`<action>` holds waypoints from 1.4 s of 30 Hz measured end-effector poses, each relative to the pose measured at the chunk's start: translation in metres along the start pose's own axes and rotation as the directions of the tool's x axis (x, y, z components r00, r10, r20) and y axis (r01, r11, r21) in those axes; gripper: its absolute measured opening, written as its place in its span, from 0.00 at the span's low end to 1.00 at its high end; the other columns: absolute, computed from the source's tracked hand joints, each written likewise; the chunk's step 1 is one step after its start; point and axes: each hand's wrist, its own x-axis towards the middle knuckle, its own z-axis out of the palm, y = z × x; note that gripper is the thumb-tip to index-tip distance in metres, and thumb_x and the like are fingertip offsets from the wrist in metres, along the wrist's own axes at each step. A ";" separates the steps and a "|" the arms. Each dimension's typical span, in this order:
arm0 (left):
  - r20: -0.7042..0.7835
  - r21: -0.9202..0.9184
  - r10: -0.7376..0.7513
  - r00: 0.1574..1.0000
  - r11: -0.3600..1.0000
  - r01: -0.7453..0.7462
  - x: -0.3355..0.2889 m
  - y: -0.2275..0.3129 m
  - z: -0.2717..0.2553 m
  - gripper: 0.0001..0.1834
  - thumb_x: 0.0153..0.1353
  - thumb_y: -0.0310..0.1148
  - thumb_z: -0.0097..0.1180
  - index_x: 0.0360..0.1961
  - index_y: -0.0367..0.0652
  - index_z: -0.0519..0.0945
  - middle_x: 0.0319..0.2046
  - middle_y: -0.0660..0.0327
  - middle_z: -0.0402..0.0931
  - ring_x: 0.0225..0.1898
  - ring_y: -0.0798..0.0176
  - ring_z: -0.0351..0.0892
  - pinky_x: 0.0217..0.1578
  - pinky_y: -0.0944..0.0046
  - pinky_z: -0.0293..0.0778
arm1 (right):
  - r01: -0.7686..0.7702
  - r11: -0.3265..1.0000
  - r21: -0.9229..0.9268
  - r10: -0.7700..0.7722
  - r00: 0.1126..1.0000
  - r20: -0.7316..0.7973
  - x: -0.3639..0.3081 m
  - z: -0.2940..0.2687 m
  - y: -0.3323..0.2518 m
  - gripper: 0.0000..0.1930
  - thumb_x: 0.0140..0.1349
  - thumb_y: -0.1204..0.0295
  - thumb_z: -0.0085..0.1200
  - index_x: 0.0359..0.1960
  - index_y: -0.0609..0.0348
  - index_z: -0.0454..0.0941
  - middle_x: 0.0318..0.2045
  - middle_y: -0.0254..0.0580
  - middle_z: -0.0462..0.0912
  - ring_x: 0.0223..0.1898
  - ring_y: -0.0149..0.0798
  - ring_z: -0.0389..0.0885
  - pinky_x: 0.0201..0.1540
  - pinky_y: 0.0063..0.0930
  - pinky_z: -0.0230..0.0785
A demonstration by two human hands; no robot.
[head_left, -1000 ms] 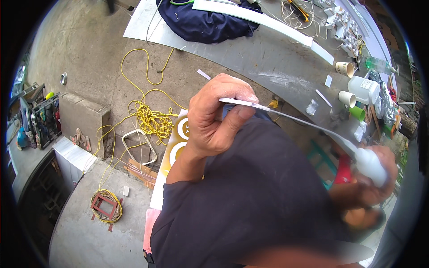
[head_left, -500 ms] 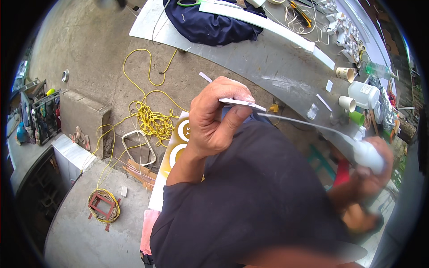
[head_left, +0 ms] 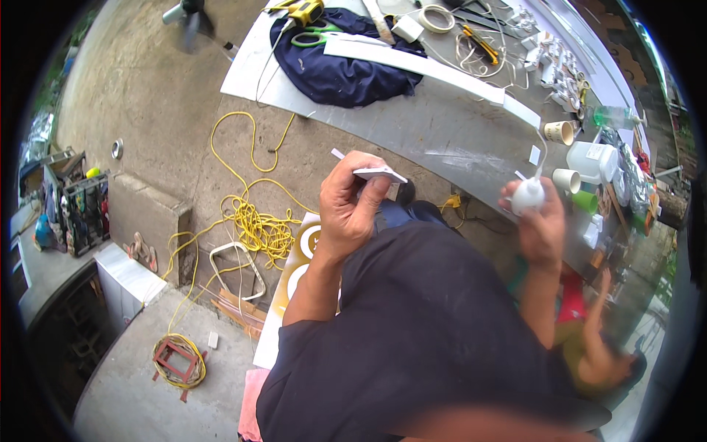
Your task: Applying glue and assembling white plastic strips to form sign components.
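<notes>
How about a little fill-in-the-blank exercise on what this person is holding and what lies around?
1. The squeeze bottle in the person's right hand is coloured ____.
2. The flat white piece is in the person's other hand, the ____ one.
3. The cloth beneath the green-handled scissors is dark ____.
4. The tangled cord on the ground is coloured ____.

Missing words: white; left; blue; yellow.

The left hand point(head_left: 347, 208) hides part of the flat white piece point(head_left: 383, 174); the right hand point(head_left: 543, 225) is blurred.
</notes>
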 end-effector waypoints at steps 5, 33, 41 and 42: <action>-0.002 0.061 -0.024 1.000 0.998 0.024 0.003 -0.006 -0.001 0.06 0.72 0.24 0.60 0.47 0.36 0.79 0.36 0.63 0.78 0.32 0.73 0.74 0.34 0.72 0.71 | 0.064 0.993 0.097 -0.052 0.991 -0.124 0.011 -0.032 0.047 0.22 0.65 0.79 0.65 0.60 0.56 0.76 0.56 0.37 0.83 0.56 0.36 0.81 0.59 0.30 0.74; -0.010 0.176 -0.196 0.981 0.965 0.194 0.008 -0.012 0.006 0.05 0.74 0.28 0.59 0.44 0.38 0.80 0.30 0.68 0.76 0.30 0.77 0.72 0.32 0.74 0.68 | 0.072 0.918 -0.390 -0.132 0.983 -0.129 0.042 -0.010 0.097 0.18 0.66 0.80 0.64 0.56 0.62 0.73 0.49 0.43 0.85 0.51 0.35 0.85 0.55 0.31 0.79; -0.071 0.071 -0.182 0.981 0.980 0.187 0.006 -0.002 -0.001 0.07 0.73 0.30 0.61 0.44 0.38 0.80 0.31 0.68 0.78 0.30 0.76 0.72 0.32 0.73 0.69 | 0.085 0.889 -0.450 -0.094 0.996 0.002 0.028 0.015 0.049 0.20 0.68 0.81 0.62 0.59 0.61 0.72 0.49 0.39 0.82 0.51 0.32 0.82 0.56 0.28 0.75; -0.074 0.045 -0.193 0.978 0.979 0.197 0.005 0.003 -0.002 0.07 0.73 0.30 0.62 0.44 0.37 0.80 0.31 0.67 0.78 0.30 0.76 0.72 0.32 0.73 0.69 | 0.099 0.882 -0.461 -0.096 0.995 0.029 0.026 0.020 0.040 0.20 0.67 0.82 0.62 0.59 0.62 0.73 0.48 0.39 0.81 0.51 0.32 0.82 0.56 0.28 0.75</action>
